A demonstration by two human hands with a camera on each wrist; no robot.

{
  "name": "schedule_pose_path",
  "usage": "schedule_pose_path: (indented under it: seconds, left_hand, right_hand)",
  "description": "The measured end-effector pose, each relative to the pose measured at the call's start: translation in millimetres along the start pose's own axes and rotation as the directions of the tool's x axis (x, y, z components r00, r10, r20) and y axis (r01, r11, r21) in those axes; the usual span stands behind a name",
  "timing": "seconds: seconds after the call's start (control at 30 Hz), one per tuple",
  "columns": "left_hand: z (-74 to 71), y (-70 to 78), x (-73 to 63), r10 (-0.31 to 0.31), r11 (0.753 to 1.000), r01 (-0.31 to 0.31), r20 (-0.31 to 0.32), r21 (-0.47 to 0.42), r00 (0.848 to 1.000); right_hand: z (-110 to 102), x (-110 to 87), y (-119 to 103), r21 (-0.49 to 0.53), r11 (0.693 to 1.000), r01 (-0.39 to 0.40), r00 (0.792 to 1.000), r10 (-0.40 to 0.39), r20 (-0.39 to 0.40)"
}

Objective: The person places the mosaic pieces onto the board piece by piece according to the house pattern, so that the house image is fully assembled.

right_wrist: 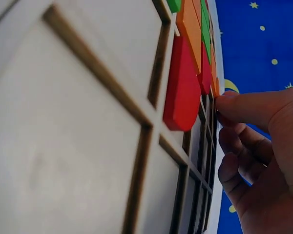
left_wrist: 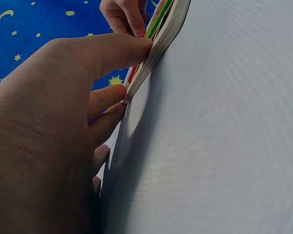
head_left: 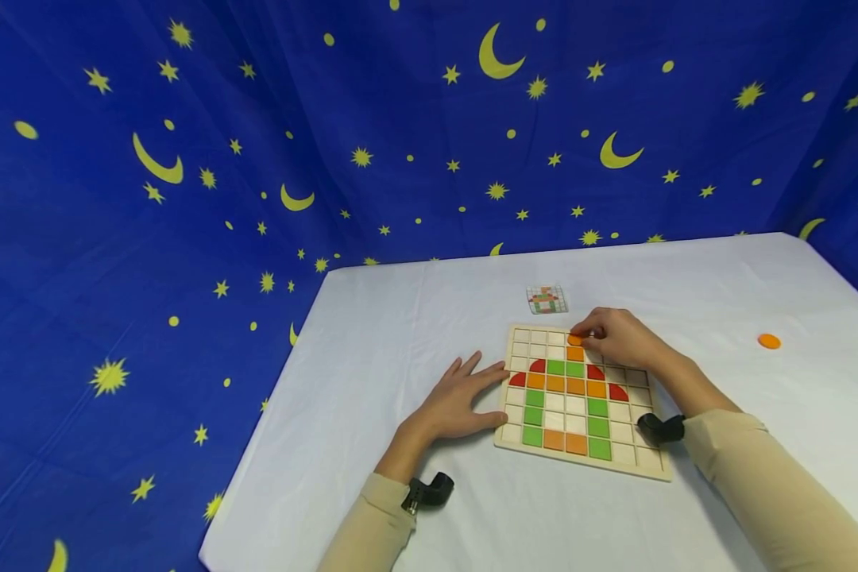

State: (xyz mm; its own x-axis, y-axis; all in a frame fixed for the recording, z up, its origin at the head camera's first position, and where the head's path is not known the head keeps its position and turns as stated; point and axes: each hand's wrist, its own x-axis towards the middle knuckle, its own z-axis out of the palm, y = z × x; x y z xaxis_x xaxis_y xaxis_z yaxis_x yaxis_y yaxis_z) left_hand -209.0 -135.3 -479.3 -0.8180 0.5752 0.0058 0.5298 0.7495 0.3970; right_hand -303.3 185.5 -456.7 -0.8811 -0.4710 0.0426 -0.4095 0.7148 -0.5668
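Note:
A wooden grid board (head_left: 582, 469) lies on the white table, with green, orange and red tiles set in its cells. At its far row my right hand (head_left: 618, 338) pinches an orange round piece (head_left: 575, 340) between thumb and fingers, just above an orange square (head_left: 575, 353). The right wrist view shows the thumb (right_wrist: 249, 107) at the board's far edge, the piece mostly hidden there. My left hand (head_left: 454, 401) rests on the table with fingers spread, its thumb and index fingertip touching the board's left edge. Red rounded pieces (right_wrist: 183, 87) flank the orange row.
A small pattern card (head_left: 546, 299) showing a similar coloured figure lies beyond the board. To the right, a loose orange disc (head_left: 769, 341) lies on the white tablecloth (head_left: 372, 357). A blue curtain (head_left: 429, 127) with yellow stars and moons hangs behind and at the sides.

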Motion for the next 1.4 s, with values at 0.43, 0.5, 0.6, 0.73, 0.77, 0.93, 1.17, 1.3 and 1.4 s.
schedule_pose_path:
  seconds: [0.43, 0.5, 0.6, 0.73, 0.77, 0.93, 1.17, 1.3, 1.4]
  left_hand:
    - [1.0, -0.9, 1.1, -0.001, 1.0, 0.001, 0.005, 0.002, 1.0]
    - [1.0, -0.7, 1.3, -0.002, 1.0, 0.002, 0.007, -0.002, 1.0]
    - [0.9, -0.6, 1.3, 0.001, 1.0, -0.001, 0.007, -0.006, 1.0]
    - [0.9, -0.7, 1.0, 0.002, 1.0, -0.002, 0.002, -0.008, 1.0]
    - [1.0, -0.8, 0.8, 0.001, 1.0, -0.001, 0.001, -0.007, 1.0]
    - [1.5, -0.8, 0.3, -0.001, 1.0, 0.001, 0.005, -0.006, 1.0]
    - [2.0, -1.8, 0.3, 0.001, 1.0, -0.001, 0.001, 0.001, 1.0]
    - [1.7, -1.4, 0.4, -0.002, 1.0, 0.002, 0.002, 0.001, 1.0]
    - [1.4, -0.9, 0.4, -0.002, 1.0, 0.002, 0.003, 0.0, 1.0]
  right_hand:
    - [-14.0, -22.5, 17.3, 0.007, 0.999, -0.052, 0.996, 0.052, -0.075]
    - [-21.0, -31.0, 24.5, 0.0, 0.997, -0.077, 0.993, 0.076, -0.089]
    - [-32.2, -45.6, 37.7, -0.028, 0.993, -0.113, 0.987, 0.109, -0.121]
    - [-46.2, -65.8, 56.8, -0.073, 0.987, -0.146, 0.975, 0.131, -0.178]
    - [-49.3, -70.6, 61.4, -0.081, 0.984, -0.156, 0.971, 0.138, -0.194]
    - [-62.8, -92.9, 84.2, -0.095, 0.964, -0.249, 0.942, 0.218, -0.257]
    - [-78.4, -119.9, 116.8, -0.113, 0.923, -0.367, 0.891, 0.315, -0.327]
    - [-81.6, -129.2, 128.5, -0.108, 0.902, -0.417, 0.864, 0.358, -0.354]
    - [-82.2, -133.1, 134.2, -0.103, 0.893, -0.439, 0.852, 0.377, -0.362]
